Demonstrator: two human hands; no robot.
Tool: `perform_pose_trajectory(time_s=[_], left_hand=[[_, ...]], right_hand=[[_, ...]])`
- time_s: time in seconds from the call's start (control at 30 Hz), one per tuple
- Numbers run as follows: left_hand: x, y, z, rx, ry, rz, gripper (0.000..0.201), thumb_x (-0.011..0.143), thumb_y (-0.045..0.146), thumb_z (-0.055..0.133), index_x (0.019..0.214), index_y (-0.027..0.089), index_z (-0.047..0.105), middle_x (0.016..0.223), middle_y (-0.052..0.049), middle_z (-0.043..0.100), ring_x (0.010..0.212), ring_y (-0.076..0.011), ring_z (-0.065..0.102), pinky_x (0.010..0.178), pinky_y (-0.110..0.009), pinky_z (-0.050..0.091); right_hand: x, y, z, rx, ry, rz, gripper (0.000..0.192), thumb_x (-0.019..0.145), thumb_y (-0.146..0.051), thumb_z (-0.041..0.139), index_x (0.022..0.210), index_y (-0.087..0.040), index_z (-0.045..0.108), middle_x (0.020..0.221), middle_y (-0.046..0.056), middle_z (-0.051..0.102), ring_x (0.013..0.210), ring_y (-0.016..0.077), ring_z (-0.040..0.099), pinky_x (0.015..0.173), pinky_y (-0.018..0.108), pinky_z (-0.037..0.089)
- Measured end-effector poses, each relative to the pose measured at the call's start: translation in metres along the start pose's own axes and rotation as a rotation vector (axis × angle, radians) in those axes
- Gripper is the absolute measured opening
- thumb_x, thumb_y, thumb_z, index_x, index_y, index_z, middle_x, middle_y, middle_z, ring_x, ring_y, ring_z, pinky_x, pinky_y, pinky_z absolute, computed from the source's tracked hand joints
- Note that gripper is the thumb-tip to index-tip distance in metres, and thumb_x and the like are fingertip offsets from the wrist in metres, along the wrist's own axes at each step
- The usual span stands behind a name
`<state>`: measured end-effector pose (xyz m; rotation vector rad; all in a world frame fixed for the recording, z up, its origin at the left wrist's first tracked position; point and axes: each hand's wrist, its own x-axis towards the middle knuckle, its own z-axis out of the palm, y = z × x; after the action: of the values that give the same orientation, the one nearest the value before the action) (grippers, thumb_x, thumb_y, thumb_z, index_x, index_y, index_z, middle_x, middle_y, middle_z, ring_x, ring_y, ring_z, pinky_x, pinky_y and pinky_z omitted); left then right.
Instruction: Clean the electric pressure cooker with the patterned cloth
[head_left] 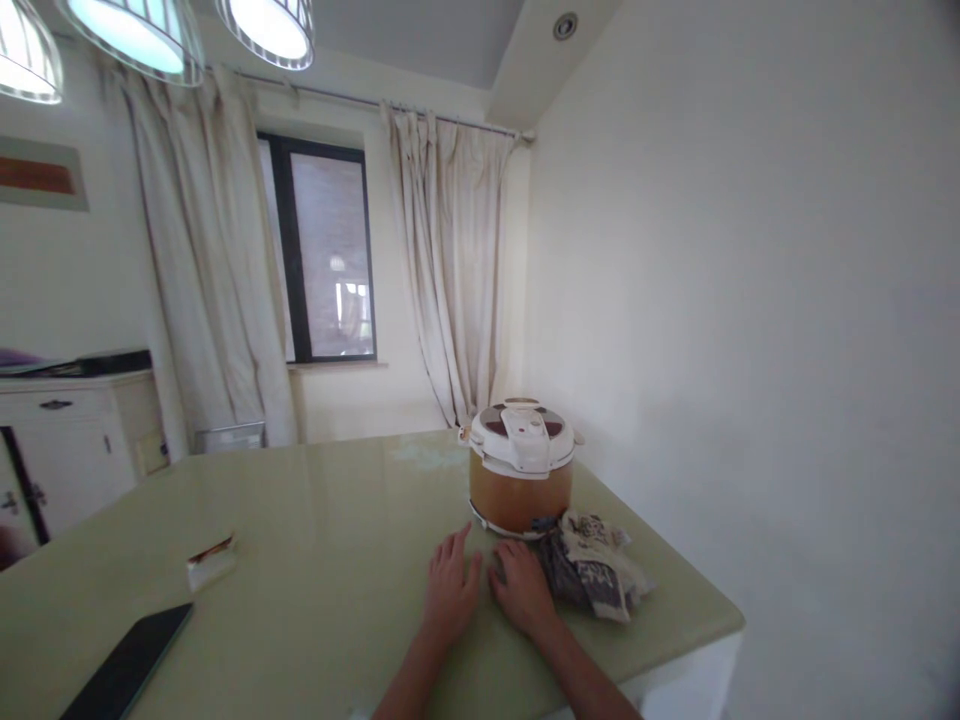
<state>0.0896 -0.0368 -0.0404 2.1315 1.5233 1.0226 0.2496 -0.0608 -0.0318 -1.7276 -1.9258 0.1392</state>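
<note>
My left hand (452,585) rests on the pale green tabletop (322,560), fingers stretched forward and slightly apart, holding nothing. Close beside it my right hand (521,585) lies palm down with its fingers extended, also without anything in it. Just beyond both hands stands a brown and white electric cooker (521,470) with its lid on. A crumpled grey and cream patterned cloth (592,565) lies to the right of my right hand, against the cooker's base. Whether my right fingers touch the cloth I cannot tell.
A dark flat tablet or phone (131,665) lies at the table's near left. Behind it sits a small white packet (210,565). A white wall (750,330) runs along the right side. Lamps (270,25) hang at upper left; a white cabinet (75,430) stands beyond the table.
</note>
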Motion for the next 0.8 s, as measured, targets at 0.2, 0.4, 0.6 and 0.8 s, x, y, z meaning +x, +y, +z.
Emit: perform_pose_trajectory(time_s=[0.2,0.4,0.6,0.8], left_hand=[[0.003,0.000,0.003,-0.011,0.039,-0.044,0.057,0.104,0.038,0.032,0.151,0.013,0.051,0.145,-0.016,0.063,0.136,-0.0276,0.055,0.119,-0.043,0.036],[0.003,0.002,0.003,-0.024,0.086,-0.056,0.052,0.104,0.038,0.033,0.144,0.016,0.057,0.141,-0.015,0.066,0.133,-0.0271,0.057,0.116,-0.043,0.040],[0.001,0.005,0.003,0.002,0.117,-0.042,0.050,0.103,0.037,0.034,0.140,0.017,0.060,0.138,-0.015,0.068,0.129,-0.0282,0.060,0.112,-0.046,0.042],[-0.001,0.006,0.004,0.055,0.120,-0.009,0.047,0.104,0.037,0.035,0.138,0.018,0.062,0.136,-0.015,0.069,0.128,-0.0282,0.061,0.111,-0.045,0.041]], right_hand=[[0.003,0.002,-0.001,0.014,0.021,-0.003,0.028,0.090,-0.020,0.054,0.110,-0.018,0.073,0.120,0.013,0.072,0.120,0.0303,0.061,0.108,0.037,0.043],[0.007,0.005,-0.001,0.020,0.032,-0.033,0.027,0.089,-0.020,0.054,0.107,-0.017,0.074,0.116,0.013,0.072,0.117,0.0300,0.063,0.107,0.037,0.045],[0.008,0.010,0.001,0.048,0.053,-0.059,0.028,0.088,-0.020,0.054,0.107,-0.017,0.075,0.114,0.014,0.073,0.115,0.0315,0.064,0.106,0.041,0.047],[0.010,0.015,0.006,0.078,0.085,-0.068,0.028,0.086,-0.017,0.054,0.104,-0.019,0.075,0.113,0.013,0.074,0.115,0.0308,0.065,0.105,0.040,0.048]])
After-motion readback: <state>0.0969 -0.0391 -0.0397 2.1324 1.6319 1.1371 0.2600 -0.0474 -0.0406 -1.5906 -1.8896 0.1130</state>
